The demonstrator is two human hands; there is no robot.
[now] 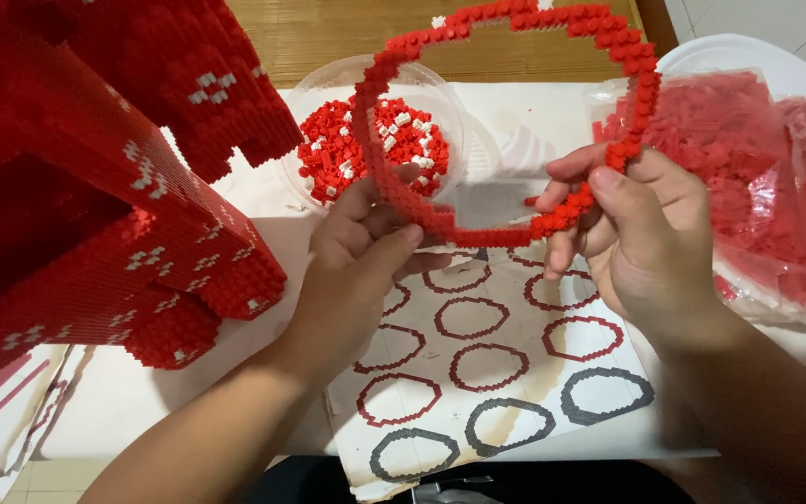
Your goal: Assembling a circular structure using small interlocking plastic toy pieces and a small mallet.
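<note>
Wooden tabletop [347, 37] shows at twelve o'clock, and most of it lies under white paper sheets. Starting at nine o'clock, I see a large red brick model [95, 196], dotted with small white studs, which fills the left side. Moving right, a clear plastic bowl [314, 93] sits at about eleven o'clock and holds loose red and white bricks [366, 149].

At centre, my left hand [356, 261] has its fingers closed on the lower left arc of a thin red brick ring [506, 121], thumb on top and fingers beneath. The ring is held up off the table, tilted toward the camera, and reaches up toward twelve o'clock. My right hand [636, 233] pinches the lower right arc between thumb and fingertips.

Under both hands, at six o'clock, lies a printed sheet of ring outlines [487, 364], red ones above and dark ones below. At three o'clock are clear bags of red bricks [757, 187].

I judge the ring fragile, being one brick thick. I would grip close to the joint being worked, press straight down along the studs, and avoid twisting the two sides against each other.
</note>
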